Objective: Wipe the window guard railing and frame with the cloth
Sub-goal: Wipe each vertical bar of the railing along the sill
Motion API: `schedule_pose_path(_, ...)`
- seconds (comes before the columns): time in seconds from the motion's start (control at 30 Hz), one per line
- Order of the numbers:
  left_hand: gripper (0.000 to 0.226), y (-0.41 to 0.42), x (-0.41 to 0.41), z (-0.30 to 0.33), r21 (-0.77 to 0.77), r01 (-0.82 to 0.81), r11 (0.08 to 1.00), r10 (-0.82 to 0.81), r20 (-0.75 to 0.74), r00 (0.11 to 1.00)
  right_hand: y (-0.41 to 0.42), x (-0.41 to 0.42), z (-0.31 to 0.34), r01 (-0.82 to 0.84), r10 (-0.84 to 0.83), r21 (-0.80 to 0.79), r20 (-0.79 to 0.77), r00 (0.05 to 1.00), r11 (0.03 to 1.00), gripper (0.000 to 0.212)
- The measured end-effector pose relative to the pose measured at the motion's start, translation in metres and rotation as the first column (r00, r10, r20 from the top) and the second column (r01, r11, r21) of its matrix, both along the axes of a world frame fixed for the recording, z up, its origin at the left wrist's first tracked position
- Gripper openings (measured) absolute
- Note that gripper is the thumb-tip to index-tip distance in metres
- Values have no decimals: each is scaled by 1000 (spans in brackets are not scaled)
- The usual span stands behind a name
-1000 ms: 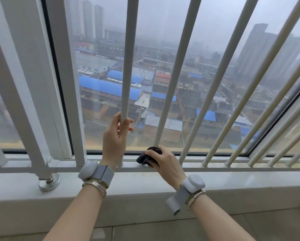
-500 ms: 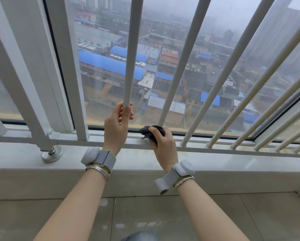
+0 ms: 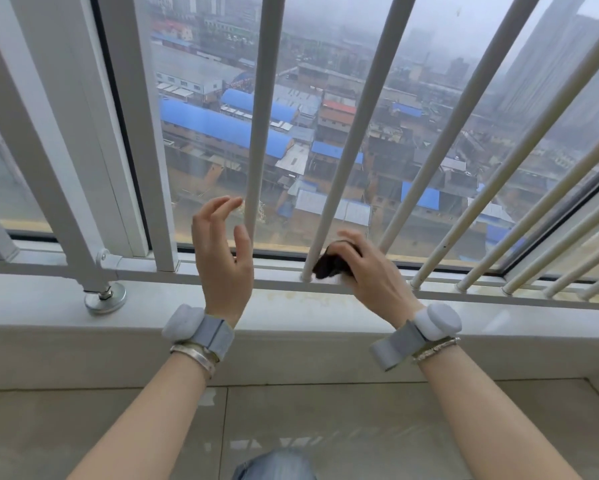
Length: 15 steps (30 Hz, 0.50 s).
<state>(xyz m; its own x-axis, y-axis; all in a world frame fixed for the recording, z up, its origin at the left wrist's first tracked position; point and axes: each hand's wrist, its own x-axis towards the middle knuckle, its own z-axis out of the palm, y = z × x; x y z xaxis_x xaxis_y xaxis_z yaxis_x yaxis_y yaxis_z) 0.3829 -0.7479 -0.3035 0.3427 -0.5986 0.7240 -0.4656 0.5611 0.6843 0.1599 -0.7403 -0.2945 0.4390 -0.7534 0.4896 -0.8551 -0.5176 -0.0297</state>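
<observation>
The dark cloth (image 3: 329, 266) is bunched into a crumpled wad at the foot of a round white bar (image 3: 343, 157) of the window guard railing (image 3: 267, 98), where the bar meets the flat bottom rail (image 3: 277, 277). The right hand (image 3: 367, 271) curls its grip round the cloth and presses it against the bar's right side; the fingers cover most of the fabric. The left hand (image 3: 223, 251) is raised, palm turned right, its grip wide and holding nothing, fingers loosely bent just left of the next bar. Each wrist wears a grey strap with a rounded white pod and a metal bangle. A smooth pale sill (image 3: 41, 306) runs beneath, with a round metal foot (image 3: 104, 299) at the left. Beyond the glass, hazy rooftops blur.
</observation>
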Motion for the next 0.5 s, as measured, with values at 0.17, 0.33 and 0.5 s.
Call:
schedule_pose_path(0.17,25,7,-25,7,-68,239,969,-230,110,967,-4,37,-24,274,-217,-93,391,894,957,34)
schedule_pose_path(0.33,39,-15,-56,12,269,462,845,-496,70,866,-1,42,-69,264,-260,-22,115,959,964,35)
schedule_pose_path(0.5,21,-28,-71,11,295,530,795,-568,55,821,8,25,-69,460,-471,-218,5,882,861,39)
